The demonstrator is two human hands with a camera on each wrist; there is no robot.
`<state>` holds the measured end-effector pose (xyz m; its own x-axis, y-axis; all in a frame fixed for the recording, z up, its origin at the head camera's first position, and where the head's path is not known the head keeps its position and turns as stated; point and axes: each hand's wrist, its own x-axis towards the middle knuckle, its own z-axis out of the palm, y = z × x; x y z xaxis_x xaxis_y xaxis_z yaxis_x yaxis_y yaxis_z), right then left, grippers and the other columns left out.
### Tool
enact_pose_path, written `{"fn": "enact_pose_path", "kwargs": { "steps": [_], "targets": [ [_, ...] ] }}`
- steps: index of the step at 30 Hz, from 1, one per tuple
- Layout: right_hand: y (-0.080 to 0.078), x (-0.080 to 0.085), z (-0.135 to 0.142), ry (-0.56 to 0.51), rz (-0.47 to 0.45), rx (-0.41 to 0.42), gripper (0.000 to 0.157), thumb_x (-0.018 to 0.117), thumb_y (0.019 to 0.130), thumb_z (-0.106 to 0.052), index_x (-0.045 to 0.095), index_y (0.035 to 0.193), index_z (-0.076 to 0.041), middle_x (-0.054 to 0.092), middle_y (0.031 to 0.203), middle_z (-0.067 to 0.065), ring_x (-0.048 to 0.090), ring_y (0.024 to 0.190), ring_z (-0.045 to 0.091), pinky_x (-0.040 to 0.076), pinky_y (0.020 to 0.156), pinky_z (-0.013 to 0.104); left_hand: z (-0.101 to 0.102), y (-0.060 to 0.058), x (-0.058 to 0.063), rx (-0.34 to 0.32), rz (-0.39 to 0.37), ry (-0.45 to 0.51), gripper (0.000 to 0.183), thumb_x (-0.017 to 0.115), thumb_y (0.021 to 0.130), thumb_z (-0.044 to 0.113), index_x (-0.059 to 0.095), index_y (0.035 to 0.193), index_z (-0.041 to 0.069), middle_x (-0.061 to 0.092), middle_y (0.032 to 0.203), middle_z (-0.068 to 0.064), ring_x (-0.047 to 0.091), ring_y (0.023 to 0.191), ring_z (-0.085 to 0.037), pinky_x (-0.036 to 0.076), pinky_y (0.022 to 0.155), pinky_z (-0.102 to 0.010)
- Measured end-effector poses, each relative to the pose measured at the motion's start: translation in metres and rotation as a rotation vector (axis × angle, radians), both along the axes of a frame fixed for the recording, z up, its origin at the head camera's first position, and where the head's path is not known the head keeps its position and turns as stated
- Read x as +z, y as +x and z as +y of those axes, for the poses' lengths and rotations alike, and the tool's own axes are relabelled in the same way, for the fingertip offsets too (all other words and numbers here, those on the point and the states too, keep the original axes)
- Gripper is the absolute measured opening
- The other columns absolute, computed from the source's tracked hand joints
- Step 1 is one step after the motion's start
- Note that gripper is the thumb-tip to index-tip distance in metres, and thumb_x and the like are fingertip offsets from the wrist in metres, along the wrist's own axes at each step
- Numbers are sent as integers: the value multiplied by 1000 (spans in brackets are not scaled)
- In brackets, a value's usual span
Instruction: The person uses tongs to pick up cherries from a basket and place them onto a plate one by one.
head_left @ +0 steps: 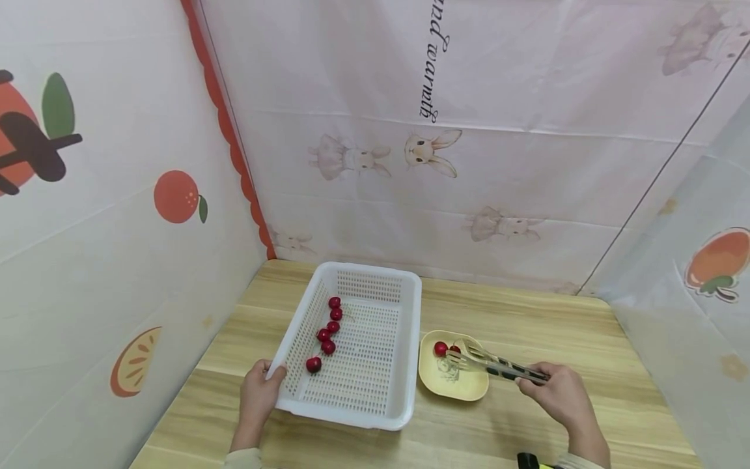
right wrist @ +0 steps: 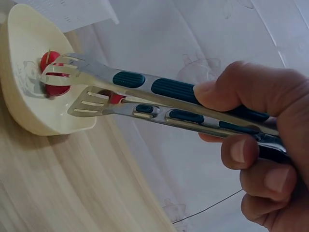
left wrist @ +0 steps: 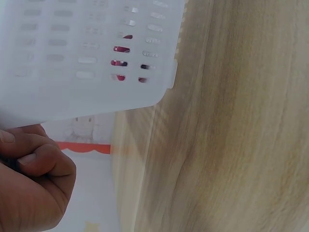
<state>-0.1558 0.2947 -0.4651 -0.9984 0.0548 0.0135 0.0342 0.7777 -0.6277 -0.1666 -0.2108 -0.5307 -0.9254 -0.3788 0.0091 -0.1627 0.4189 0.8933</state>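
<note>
- Tabletop (head_left: 527, 312): wooden; it carries every item below.
- Basket (head_left: 375, 404): white and perforated, long axis running away from the person. Six cherries (head_left: 328, 347) lie in a line along its left side.
- Left hand (head_left: 258, 391): grips the basket's near left corner, thumb over the rim and the other fingers (left wrist: 36, 162) curled beneath. Judged best practice: hold the basket steady while the tongs work.
- Right hand (head_left: 559, 391): fingers (right wrist: 251, 154) wrapped round the tongs' rear end, squeezing the arms part-way together.
- Tongs (head_left: 498, 365): long axis lies roughly left to right, slotted tips pointing left into the bowl, handle toward the right hand.
- Bowl (head_left: 463, 391): pale yellow, just right of the basket, holding two cherries.
- Cherry (right wrist: 50, 60): the tips close around it in the bowl. Judged best practice: squeeze gently and evenly so the round fruit neither slips nor bruises.
</note>
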Motion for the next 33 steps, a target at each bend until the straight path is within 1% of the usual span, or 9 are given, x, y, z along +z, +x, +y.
{"fn": "enact_pose_path", "kwargs": {
  "steps": [3, 7, 13, 19, 25, 30, 33],
  "targets": [
    [5, 3, -2, -6, 0, -17, 27, 72, 76, -21, 68, 93, 0, 65, 78, 4, 54, 64, 16, 45, 56, 30, 1, 1, 0, -4, -4, 10, 18, 58, 88, 13, 54, 89, -4, 64, 77, -13, 60, 64, -22, 45, 50, -27],
    [9, 4, -6, -19, 15, -28, 23, 71, 72, -16, 69, 90, -1, 63, 72, 1, 51, 59, 15, 43, 52, 27, 1, 2, -1, -7, -7, 18, 18, 58, 88, 13, 54, 89, -4, 64, 78, -14, 60, 64, -23, 46, 50, -27],
    [12, 12, -9, 24, 62, -41, 27, 72, 73, -18, 69, 92, 0, 64, 73, 3, 52, 58, 15, 43, 52, 27, 0, 1, -1, 0, 10, 10, 17, 58, 88, 12, 55, 89, -5, 64, 76, -12, 60, 63, -21, 46, 50, -27],
    [14, 20, -12, 40, 137, -40, 28, 73, 73, -18, 69, 94, 0, 66, 74, 2, 53, 57, 13, 44, 51, 26, -1, 1, -1, 1, 14, -5, 17, 58, 88, 12, 55, 89, -4, 64, 75, -11, 59, 62, -19, 45, 50, -27],
    [14, 22, -17, 57, 242, -21, 25, 74, 71, -17, 71, 90, -2, 66, 73, 1, 54, 57, 11, 44, 51, 26, -1, 0, -1, 4, 15, -17, 18, 59, 88, 13, 55, 89, -4, 63, 75, -10, 58, 62, -19, 45, 51, -27],
    [13, 18, -21, 60, 378, -5, 23, 78, 66, -14, 72, 86, -4, 66, 70, 0, 53, 53, 7, 44, 48, 25, -1, 0, -2, 6, 12, -19, 18, 59, 88, 14, 55, 88, -4, 63, 75, -10, 58, 62, -19, 45, 50, -28],
    [12, 17, -26, 48, 451, 7, 23, 79, 64, -12, 72, 84, -3, 66, 67, 1, 51, 51, 4, 43, 45, 24, -1, 0, -1, 7, 11, -19, 18, 59, 88, 14, 55, 89, -4, 63, 75, -11, 58, 62, -19, 44, 50, -27]
  ]
}}
